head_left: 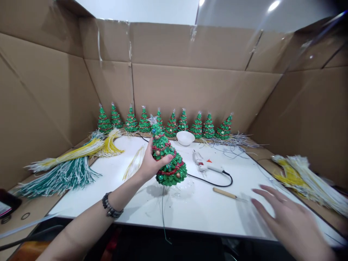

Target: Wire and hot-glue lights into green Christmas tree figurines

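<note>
Left hand (pixel 150 164): gripping miniature Christmas tree (pixel 168 159), raised off white board (pixel 244 214).
Right hand (pixel 285 214): open, blurred, near wooden-handled awl (pixel 228 195).

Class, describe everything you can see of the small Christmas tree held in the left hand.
The small Christmas tree is a green, scaly cone wound with red garland and dotted with baubles, topped by a silvery star. It leans left, lifted just above the white tabletop. The left hand grips its middle; a thin dark wire hangs from its base.
</note>
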Action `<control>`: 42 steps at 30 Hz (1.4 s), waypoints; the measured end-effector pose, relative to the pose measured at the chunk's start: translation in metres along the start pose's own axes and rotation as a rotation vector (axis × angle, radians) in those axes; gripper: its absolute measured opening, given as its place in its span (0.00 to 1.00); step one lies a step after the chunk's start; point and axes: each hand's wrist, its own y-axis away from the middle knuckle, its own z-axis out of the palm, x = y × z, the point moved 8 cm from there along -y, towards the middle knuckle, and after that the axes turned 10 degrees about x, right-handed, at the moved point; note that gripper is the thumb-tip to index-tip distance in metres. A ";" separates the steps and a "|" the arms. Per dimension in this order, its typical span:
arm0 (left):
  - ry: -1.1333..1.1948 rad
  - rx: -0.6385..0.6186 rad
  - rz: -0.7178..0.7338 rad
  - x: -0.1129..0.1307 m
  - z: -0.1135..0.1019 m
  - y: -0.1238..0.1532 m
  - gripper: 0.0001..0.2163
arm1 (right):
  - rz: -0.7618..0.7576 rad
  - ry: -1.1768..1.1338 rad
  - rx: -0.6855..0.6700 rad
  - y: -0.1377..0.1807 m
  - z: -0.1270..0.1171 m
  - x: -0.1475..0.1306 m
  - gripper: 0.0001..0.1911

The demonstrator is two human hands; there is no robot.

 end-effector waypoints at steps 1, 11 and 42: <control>-0.020 -0.002 -0.001 -0.001 0.000 0.000 0.32 | -0.047 -0.039 -0.020 -0.008 0.003 -0.017 0.22; -0.008 -0.105 -0.095 -0.013 0.009 0.006 0.36 | -0.224 -0.046 -0.424 -0.099 0.086 -0.094 0.31; -0.249 -0.100 -0.029 0.000 0.014 0.010 0.29 | -0.355 -0.934 -0.089 -0.125 -0.044 -0.175 0.09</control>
